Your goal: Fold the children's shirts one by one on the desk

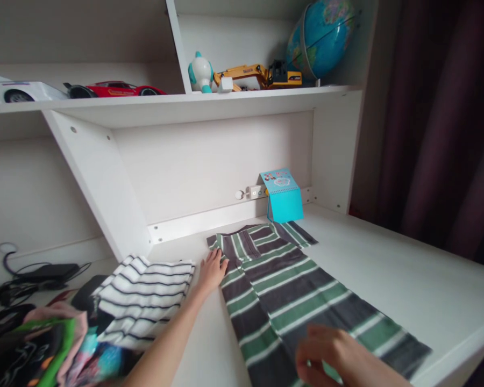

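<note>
A green, grey and white striped shirt (290, 290) lies spread flat on the white desk (419, 279), partly folded lengthwise. My left hand (212, 269) rests flat with fingers stretched out on the shirt's left edge near the collar. My right hand (339, 357) hovers over the shirt's lower part near the desk's front edge, blurred by motion, its fingers curled. A folded white shirt with dark stripes (145, 298) lies just left of my left arm.
A heap of colourful clothes (44, 344) sits at the lower left, with cables and a charger (36, 271) behind it. A small teal calendar stand (282, 196) stands at the back of the desk. The shelf above holds toy cars, a yellow excavator (258, 75) and a globe (322, 35).
</note>
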